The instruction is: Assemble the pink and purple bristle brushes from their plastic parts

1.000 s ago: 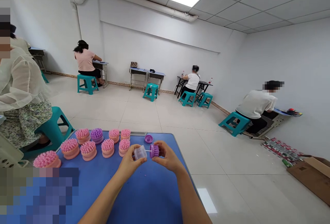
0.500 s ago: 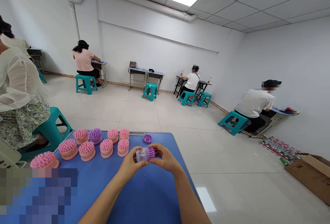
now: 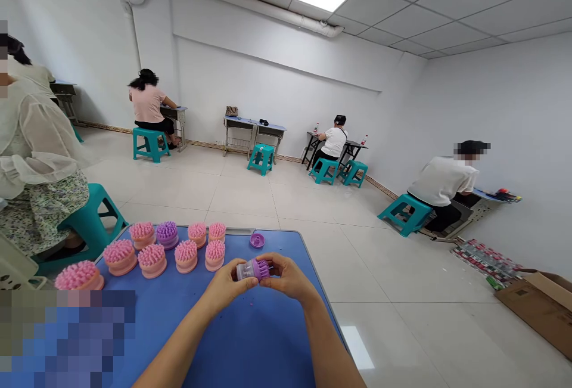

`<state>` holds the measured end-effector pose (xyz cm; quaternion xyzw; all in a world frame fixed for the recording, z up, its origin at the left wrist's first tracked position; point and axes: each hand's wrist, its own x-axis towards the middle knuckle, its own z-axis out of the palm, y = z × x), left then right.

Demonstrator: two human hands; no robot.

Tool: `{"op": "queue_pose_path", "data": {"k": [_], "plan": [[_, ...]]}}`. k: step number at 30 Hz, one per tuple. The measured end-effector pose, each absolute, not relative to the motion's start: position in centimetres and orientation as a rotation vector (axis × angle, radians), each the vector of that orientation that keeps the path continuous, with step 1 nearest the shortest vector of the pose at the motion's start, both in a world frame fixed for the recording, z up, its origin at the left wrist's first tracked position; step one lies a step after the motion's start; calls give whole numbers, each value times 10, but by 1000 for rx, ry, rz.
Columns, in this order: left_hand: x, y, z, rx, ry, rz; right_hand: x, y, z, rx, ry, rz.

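Above the blue tabletop, both hands hold one purple bristle brush with a clear, cup-like body, tilted on its side. My left hand is closed round the clear end. At the bristle end, the fingers of my right hand grip the purple part. A small round purple cap lies just beyond the hands. To the left stand several pink bristle brushes with their bristles up, along with a single purple bristle brush in the back row.
A person in a sheer white top sits close on the left, on a teal stool. Other people sit at desks along the walls. On the floor at right are packs of bottles and an open cardboard box.
Both hands keep their hold on the purple bristle brush, which has barely moved. The view has shifted slightly, and the person at left has leaned a little to the right.
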<state>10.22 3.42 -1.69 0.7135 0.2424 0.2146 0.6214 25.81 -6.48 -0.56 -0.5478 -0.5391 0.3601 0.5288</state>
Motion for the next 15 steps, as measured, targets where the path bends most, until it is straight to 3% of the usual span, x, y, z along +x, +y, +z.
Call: {"op": "queue_pose_path", "data": {"k": [7, 15], "plan": [[99, 35, -17, 1514, 611, 293, 259, -65, -8, -1321, -1316, 912], [103, 31, -19, 1642, 571, 470, 256, -60, -10, -1468, -1254, 907]]}}
